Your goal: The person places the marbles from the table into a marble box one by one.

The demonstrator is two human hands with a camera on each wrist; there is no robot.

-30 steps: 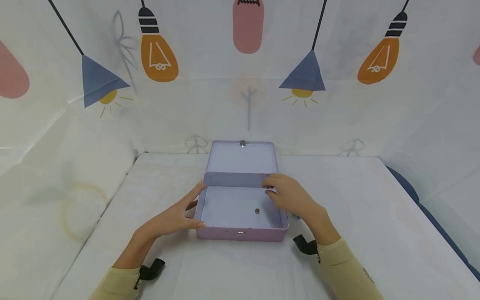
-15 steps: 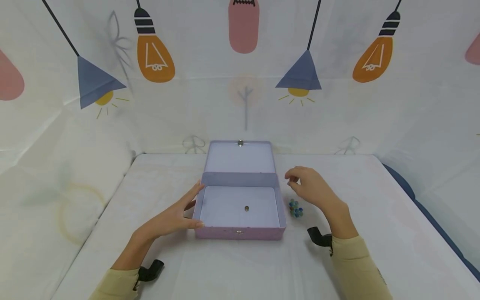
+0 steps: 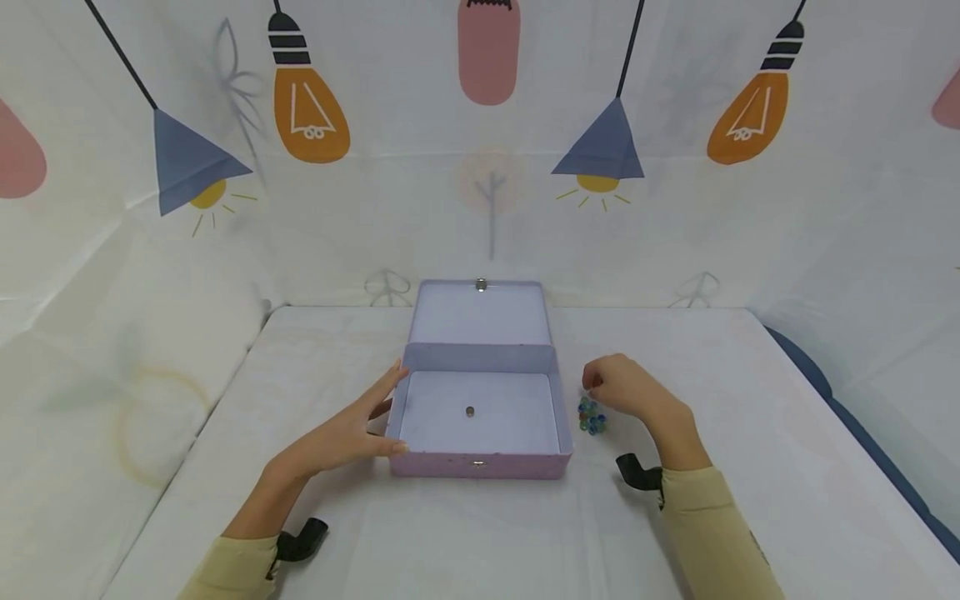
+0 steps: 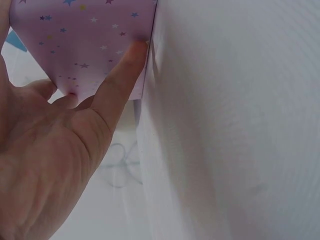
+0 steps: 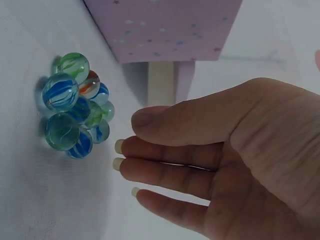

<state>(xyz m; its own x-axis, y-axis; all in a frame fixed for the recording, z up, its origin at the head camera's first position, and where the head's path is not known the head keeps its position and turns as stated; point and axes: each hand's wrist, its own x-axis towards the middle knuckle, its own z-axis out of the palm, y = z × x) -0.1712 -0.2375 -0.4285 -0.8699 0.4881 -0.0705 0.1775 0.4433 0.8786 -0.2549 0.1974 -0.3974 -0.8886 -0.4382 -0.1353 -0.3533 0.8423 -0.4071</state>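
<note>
A lilac tin box point(image 3: 480, 465) with small stars on its outside stands on the table, its lid point(image 3: 480, 314) raised at the back. One small marble point(image 3: 470, 412) lies on the box floor. My left hand point(image 3: 348, 433) rests along the box's left side, fingers spread, with fingertips at the rim and the thumb by the front corner. To the right of the box sits a cluster of glass marbles point(image 5: 80, 107), with blue, green and orange swirls. Over the far edge of this cluster is my right hand point(image 3: 632, 390), its fingers loosely bent, nothing between thumb and fingertips.
A white cloth covers the table point(image 3: 450, 533). Behind it hangs a pale curtain point(image 3: 420, 208) printed with lamps and bulbs. Each wrist carries a black camera mount point(image 3: 303, 540). Dark blue fabric point(image 3: 862, 433) shows beyond the right table edge.
My right hand has moved out of the box to the right, then down toward the marble cluster. The marble inside the box has rolled left. The left hand keeps its place on the box.
</note>
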